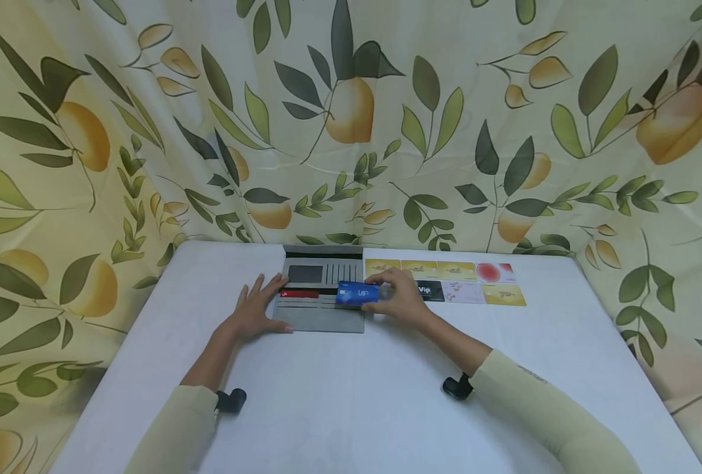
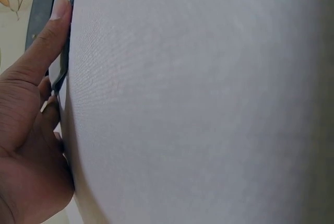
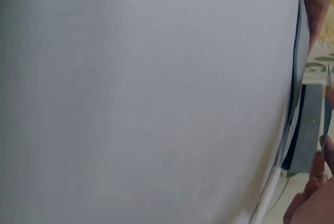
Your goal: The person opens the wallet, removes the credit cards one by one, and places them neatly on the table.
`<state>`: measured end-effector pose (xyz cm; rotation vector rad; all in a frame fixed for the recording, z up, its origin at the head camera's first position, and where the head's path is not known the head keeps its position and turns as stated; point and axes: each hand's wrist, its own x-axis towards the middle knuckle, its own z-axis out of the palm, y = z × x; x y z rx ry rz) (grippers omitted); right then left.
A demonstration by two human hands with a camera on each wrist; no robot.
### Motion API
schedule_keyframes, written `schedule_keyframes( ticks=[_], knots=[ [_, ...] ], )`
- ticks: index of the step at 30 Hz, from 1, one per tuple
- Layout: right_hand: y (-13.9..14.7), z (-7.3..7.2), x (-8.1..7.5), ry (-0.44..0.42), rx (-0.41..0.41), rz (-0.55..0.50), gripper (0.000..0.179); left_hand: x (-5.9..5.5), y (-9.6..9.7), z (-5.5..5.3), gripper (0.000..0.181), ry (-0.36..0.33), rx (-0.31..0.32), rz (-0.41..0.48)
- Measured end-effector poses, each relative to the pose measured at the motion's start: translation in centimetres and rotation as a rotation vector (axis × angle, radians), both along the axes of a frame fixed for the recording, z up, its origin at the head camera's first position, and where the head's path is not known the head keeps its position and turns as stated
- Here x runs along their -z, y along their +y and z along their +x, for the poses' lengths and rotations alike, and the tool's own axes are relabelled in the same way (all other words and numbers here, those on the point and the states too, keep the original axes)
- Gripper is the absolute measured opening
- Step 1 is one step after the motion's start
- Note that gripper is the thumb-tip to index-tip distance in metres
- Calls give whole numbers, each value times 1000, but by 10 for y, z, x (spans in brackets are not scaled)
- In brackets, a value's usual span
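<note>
A grey wallet lies unfolded on the white table, with card slots and a dark window in its upper half. My left hand rests at the wallet's left side, fingers spread and thumb on its lower edge; the left wrist view shows that thumb against the edge. A blue VIP card is pinched by its right end in my right hand, over the right part of the wallet. In the right wrist view, the card appears edge-on, raised from the wallet. A red card sits in a left slot.
Two rows of cards lie right of the wallet, among them a gold card, a black Vip card, a pale floral card and a red-patterned card. A leaf-and-fruit curtain hangs behind the table.
</note>
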<state>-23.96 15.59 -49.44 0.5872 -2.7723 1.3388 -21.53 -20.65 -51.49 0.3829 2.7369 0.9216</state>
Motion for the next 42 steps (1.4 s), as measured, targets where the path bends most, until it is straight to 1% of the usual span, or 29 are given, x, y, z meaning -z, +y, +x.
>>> schedule_keyframes(
  ticks=[3,10,17,23,30,34,42],
  knots=[
    [7,2,-1,6,1,6,51,-1,1,1,114,-4,-6,-1],
    [21,5,2,11,14,41,50,2,-1,1,115,-25,-7,-5],
    [34,8,6,7,22,73,53,1,-2,2,114,-20,-7,18],
    [44,12,10,6,25,92,53,4,-3,2,115,-19,-10,8],
    [50,17,12,-43,34,102,54,-1,0,3,114,-4,3,25],
    [50,19,10,-67,42,111,54,-4,0,2,113,2,-2,23],
    [52,20,12,-57,50,158,53,-2,0,0,113,-5,-6,3]
  ],
)
